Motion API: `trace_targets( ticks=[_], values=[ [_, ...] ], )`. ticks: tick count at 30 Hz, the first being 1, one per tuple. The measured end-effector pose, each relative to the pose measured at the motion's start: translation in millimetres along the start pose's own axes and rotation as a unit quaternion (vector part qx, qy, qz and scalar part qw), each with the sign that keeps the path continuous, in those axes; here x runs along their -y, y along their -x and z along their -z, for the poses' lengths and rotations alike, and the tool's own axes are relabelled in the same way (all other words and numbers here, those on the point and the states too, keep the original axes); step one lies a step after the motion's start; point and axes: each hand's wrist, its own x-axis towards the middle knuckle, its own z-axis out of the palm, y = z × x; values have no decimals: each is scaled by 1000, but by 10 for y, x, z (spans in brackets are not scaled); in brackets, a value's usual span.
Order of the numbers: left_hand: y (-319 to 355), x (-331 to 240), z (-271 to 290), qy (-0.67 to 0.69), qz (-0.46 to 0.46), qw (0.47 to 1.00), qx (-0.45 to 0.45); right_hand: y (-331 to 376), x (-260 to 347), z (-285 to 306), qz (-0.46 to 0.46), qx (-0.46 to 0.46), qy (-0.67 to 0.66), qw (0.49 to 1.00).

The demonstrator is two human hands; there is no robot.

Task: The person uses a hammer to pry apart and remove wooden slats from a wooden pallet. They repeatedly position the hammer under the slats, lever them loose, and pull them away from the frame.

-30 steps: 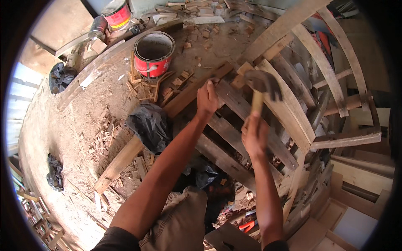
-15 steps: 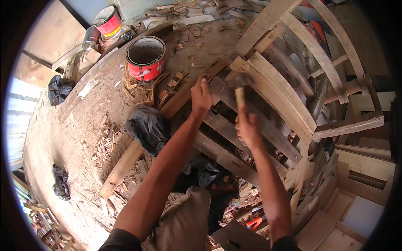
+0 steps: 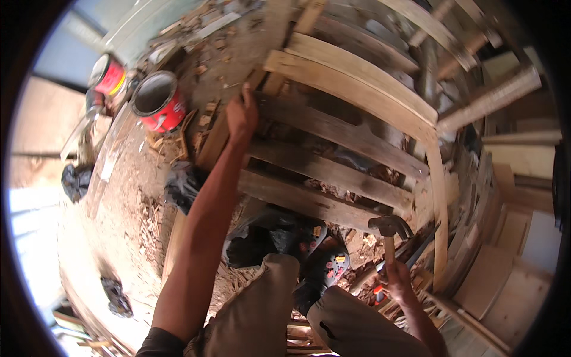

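My right hand (image 3: pixel 395 279) is closed round the handle of a claw hammer (image 3: pixel 390 226), its dark metal head upward beside the near slat's right end. At the far left corner of a slatted wooden frame (image 3: pixel 339 134), my left hand (image 3: pixel 242 118) lies against a board's end, thumb pointing up. Its fingers look curled over the wood, though their tips are hidden. Several brown slats run side by side across the frame, with gaps between them. A paler, curved wooden piece (image 3: pixel 351 89) lies along its far side.
A red bucket (image 3: pixel 157 102) and a smaller red can (image 3: pixel 107 75) stand at the far left. Black plastic bags (image 3: pixel 183 185) and wood scraps lie about the ground. My shoes (image 3: pixel 333 262) are close to the near slat. Wooden frame pieces (image 3: pixel 491 98) crowd the right side.
The hammer in my right hand has come down and toward me, from the far slat to the near right. My left hand stays at the board's end. The view has shifted.
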Motion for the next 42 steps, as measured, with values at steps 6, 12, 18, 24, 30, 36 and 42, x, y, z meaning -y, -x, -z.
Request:
trace_targets(
  ticks=[6,12,18,24,30,36,42],
  values=[
    [194,43,-141,-124,-350,905,-209,-192,-542,-541,111,-141,58,982],
    [877,-593,-801,-142,-561,811,83,-370,-576,-678,79,-86,9,993],
    [783,-1042,-972,-317,-388,842,202,-344,-735,-644,42,-83,-25,995],
    [793,-1040,-977,-313,-361,852,215,-131,-977,-617,-5,-91,-78,993],
    [685,-1336,-1124,-365,-326,826,281,-102,-993,-544,-46,-100,-54,992],
    [652,-1220,-1138,-356,-295,833,304,-129,-926,-568,-11,-89,-71,993],
    [721,-1244,-1127,-378,-297,827,290,-152,-1029,-653,46,-156,-38,986]
  ],
)
